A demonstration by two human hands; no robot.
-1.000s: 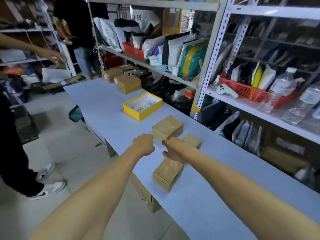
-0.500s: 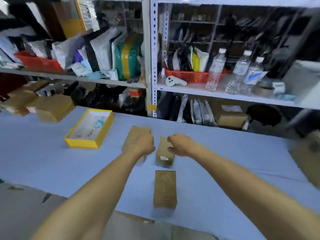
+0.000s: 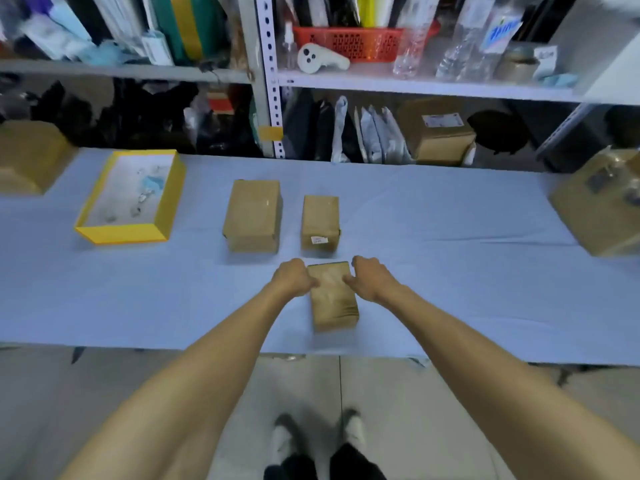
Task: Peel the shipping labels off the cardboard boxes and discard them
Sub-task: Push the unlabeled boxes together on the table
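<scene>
Small brown cardboard box (image 3: 334, 295) near table front edge, long axis pointing away from person. Left hand (image 3: 293, 278) and right hand (image 3: 371, 278) flank far end, fingers curled against sides; equally near.

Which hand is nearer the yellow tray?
Left. The left hand is at the left edge of the nearest box, on the side toward the yellow tray. The right hand is at the box's right edge, farther away.
</scene>
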